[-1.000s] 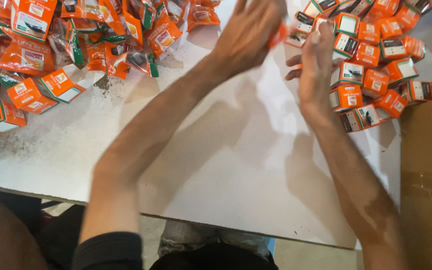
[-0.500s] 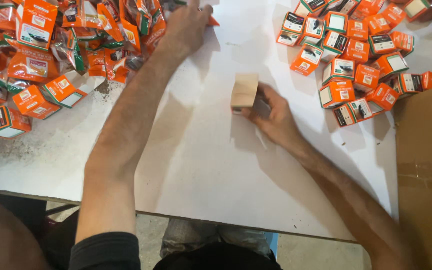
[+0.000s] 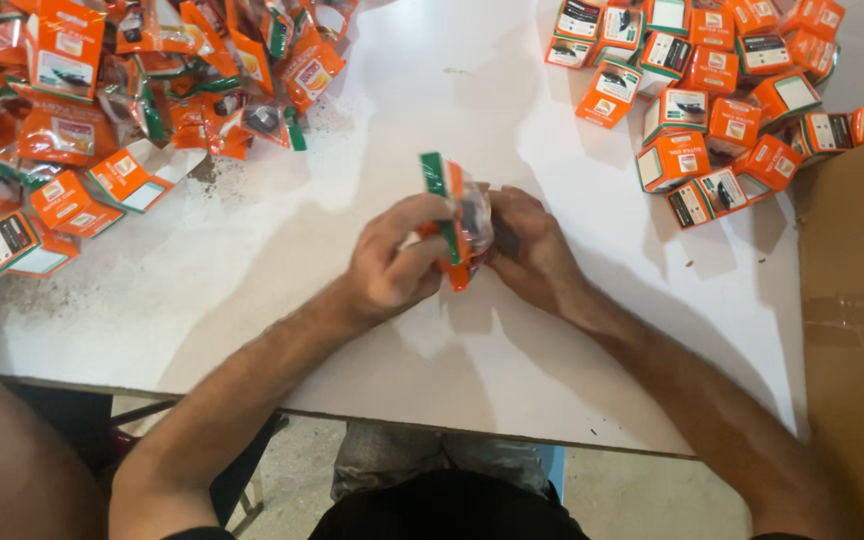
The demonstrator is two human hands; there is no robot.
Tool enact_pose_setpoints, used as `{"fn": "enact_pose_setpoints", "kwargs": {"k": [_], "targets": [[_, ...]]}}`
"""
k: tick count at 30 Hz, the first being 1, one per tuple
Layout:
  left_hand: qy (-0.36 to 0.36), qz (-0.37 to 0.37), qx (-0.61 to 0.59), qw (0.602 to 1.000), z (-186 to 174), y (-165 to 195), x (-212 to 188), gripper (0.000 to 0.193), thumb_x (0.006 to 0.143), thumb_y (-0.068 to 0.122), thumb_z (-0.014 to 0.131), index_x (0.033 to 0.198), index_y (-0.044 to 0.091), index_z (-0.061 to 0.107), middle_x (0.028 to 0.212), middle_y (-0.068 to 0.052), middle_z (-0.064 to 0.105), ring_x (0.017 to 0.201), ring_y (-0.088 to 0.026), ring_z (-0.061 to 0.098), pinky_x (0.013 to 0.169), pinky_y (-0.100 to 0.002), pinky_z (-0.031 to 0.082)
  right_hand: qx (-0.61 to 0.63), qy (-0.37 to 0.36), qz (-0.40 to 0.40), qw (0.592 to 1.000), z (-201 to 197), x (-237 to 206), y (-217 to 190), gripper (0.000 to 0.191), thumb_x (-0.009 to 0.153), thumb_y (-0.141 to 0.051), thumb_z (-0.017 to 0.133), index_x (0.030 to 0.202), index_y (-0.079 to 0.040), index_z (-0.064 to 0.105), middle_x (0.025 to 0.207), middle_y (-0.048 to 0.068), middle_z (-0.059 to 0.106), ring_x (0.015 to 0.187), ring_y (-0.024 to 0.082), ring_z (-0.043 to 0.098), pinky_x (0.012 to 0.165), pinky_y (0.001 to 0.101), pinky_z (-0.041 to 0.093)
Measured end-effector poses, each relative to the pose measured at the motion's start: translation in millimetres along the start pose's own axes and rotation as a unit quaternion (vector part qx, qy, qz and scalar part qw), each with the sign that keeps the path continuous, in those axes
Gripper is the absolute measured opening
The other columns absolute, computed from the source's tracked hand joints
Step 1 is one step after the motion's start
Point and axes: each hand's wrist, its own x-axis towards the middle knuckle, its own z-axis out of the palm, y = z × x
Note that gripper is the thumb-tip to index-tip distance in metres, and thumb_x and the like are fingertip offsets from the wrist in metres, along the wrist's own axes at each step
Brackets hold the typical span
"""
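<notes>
Both grips clench one orange-and-green plastic packet (image 3: 457,225) at table (image 3: 252,300) centre, left hand (image 3: 392,262) at its 9 o'clock, right hand (image 3: 530,245) at 3; seemingly mid-packing, needing a folded carton (image 3: 674,160) from 2 o'clock next

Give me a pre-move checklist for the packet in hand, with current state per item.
1. Left hand grips the orange and green clear-fronted packet: ok.
2. Right hand on the packet's other side: ok.
3. Packet held above bare white tabletop, apart from both piles: ok.
4. Dark item inside the packet seated properly: cannot tell, fingers cover it.
5. Heap of loose orange packets within left reach: ok.
6. Cluster of small orange cardboard boxes within right reach: ok; which are open, cannot tell.
</notes>
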Motion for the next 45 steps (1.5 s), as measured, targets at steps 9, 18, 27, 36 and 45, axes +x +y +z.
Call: {"fn": "enact_pose_setpoints", "kwargs": {"k": [9, 18, 27, 36, 45], "targets": [[-0.169, -0.054, 0.098, 0.979, 1.5, -1.3, -14.8, 0.055, 0.085, 0.008, 0.081, 0.137, 0.004, 0.062, 0.122, -0.013, 0.065, 0.146, -0.04, 0.043, 0.125, -0.062, 0.028, -0.104, 0.015, -0.042, 0.994, 6.1, -3.9, 0.6, 0.05, 0.082, -0.004, 0.08, 0.127, 0.0, 0.059, 0.121, 0.018, 0.066, 0.119, 0.04, 0.06, 0.106, 0.0486, 0.045], [-0.067, -0.271, 0.085, 0.957, 22.6, 19.4, -2.5, 0.032, 0.087, 0.012, 0.074, 0.115, 0.004, 0.06, 0.135, -0.022, 0.042, 0.113, -0.042, 0.048, 0.094, -0.052, 0.042, -0.115, 0.012, -0.05, 0.992, 6.3, -2.1, -5.2, 0.049, 0.082, -0.004, 0.083, 0.126, -0.001, 0.06, 0.12, 0.018, 0.067, 0.117, 0.041, 0.061, 0.105, 0.0501, 0.046], [-0.072, -0.506, -0.189, 0.839, 36.6, -18.8, -13.7, 0.018, 0.087, 0.01, 0.071, 0.083, -0.001, 0.057, 0.071, -0.002, 0.058, 0.067, -0.007, 0.054, 0.054, -0.029, 0.046, -0.062, 0.053, 0.04, 0.996, 11.9, -15.6, -4.5, 0.066, 0.085, -0.007, 0.082, 0.141, 0.004, 0.048, 0.13, 0.02, 0.065, 0.12, 0.039, 0.064, 0.099, 0.045, 0.052], [-0.06, -0.554, -0.445, 0.701, 12.6, -20.1, -14.6, 0.016, 0.089, 0.011, 0.06, 0.103, 0.003, 0.065, 0.083, -0.003, 0.065, 0.066, -0.009, 0.061, 0.057, -0.026, 0.053, -0.253, 0.021, -0.106, 0.961, 10.9, -11.2, -8.5, 0.062, 0.081, 0.0, 0.083, 0.139, 0.001, 0.059, 0.138, 0.023, 0.062, 0.113, 0.04, 0.065, 0.094, 0.0459, 0.055], [-0.08, -0.476, -0.224, 0.847, 22.7, -13.3, -4.4, 0.012, 0.094, 0.002, 0.066, 0.105, -0.003, 0.068, 0.098, -0.017, 0.067, 0.084, -0.025, 0.064, 0.07, -0.037, 0.054, -0.156, 0.006, -0.086, 0.984, 5.9, -6.9, -12.7, 0.049, 0.081, 0.005, 0.079, 0.128, 0.005, 0.063, 0.146, 0.023, 0.056, 0.125, 0.039, 0.063, 0.098, 0.0406, 0.057]]}}
